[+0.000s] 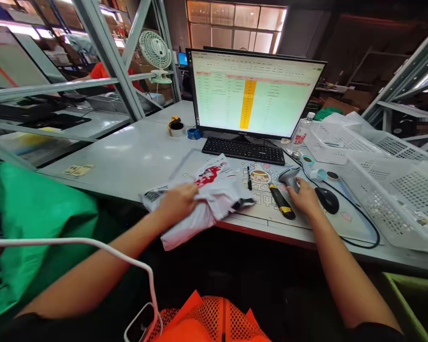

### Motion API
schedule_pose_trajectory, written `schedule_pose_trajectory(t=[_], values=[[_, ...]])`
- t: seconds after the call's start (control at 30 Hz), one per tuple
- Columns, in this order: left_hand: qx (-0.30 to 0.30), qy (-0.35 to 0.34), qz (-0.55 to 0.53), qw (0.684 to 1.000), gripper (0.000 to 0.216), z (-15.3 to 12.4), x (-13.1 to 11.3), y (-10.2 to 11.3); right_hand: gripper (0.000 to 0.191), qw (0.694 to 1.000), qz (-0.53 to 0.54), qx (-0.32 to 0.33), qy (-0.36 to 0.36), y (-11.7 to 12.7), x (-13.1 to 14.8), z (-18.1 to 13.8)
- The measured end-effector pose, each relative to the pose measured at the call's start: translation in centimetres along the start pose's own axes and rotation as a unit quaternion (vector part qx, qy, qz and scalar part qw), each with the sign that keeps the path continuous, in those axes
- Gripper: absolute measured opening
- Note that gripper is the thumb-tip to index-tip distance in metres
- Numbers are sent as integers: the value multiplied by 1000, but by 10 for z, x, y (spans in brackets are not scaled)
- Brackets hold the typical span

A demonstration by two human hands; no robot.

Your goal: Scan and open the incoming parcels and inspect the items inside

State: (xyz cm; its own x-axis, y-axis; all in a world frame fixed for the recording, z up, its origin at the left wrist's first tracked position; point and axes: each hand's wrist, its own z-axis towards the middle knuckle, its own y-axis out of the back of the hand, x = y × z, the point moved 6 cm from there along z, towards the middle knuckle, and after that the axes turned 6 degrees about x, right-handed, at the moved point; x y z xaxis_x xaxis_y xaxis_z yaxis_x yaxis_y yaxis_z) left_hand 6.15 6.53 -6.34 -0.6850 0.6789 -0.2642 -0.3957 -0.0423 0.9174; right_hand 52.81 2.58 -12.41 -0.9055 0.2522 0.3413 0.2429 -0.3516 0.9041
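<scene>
My left hand (180,202) is closed on a crumpled white plastic mailing bag (214,197) with red print. Part of the bag rests on the desk mat and part hangs over the front edge. My right hand (305,195) grips the handle of a grey barcode scanner (289,176), whose head points left. Just left of that hand lies a yellow-and-black utility knife (281,202). A black pen (249,178) sits between the knife and the bag. To the right of my right hand is a black mouse (327,200).
A black keyboard (243,149) lies below a lit monitor (257,92). White perforated baskets (395,199) crowd the right side. Tape rolls (178,128) stand at the back left, and a plastic bottle (302,129) beside the monitor. A white cable (92,243) crosses over my left arm.
</scene>
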Motion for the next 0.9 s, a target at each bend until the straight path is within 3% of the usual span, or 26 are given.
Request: schedule_pose_trajectory(t=[0.07,0.17,0.27,0.33,0.43,0.5,0.57,0.67,0.77,0.9], values=[[65,-14,21,998,50,-2,-11,-29,67,999,-20,12,-24,-3,-5,1],[118,-14,35,992,93,-6,-25,-58,73,996,-49,43,-69,-9,-8,9],[171,-26,28,985,98,-4,-29,-69,69,991,-54,55,-105,-18,-6,20],[194,-25,13,981,98,0,-26,-65,67,991,-42,29,-123,-21,-2,26],[155,-40,-6,987,93,-8,-20,-38,68,988,-45,6,-151,-19,0,29],[125,-90,-5,988,95,-31,-19,-20,61,984,-67,24,-163,-11,-1,27],[147,-135,17,980,113,-64,-14,-15,47,983,-78,42,-158,5,0,23],[182,-119,81,973,131,-99,6,-22,35,986,-4,86,-141,36,8,14],[173,-116,98,973,105,-93,20,-26,34,974,122,156,-106,68,34,-1],[109,-98,-61,987,59,-45,31,-1,41,966,171,189,-37,115,73,-35]])
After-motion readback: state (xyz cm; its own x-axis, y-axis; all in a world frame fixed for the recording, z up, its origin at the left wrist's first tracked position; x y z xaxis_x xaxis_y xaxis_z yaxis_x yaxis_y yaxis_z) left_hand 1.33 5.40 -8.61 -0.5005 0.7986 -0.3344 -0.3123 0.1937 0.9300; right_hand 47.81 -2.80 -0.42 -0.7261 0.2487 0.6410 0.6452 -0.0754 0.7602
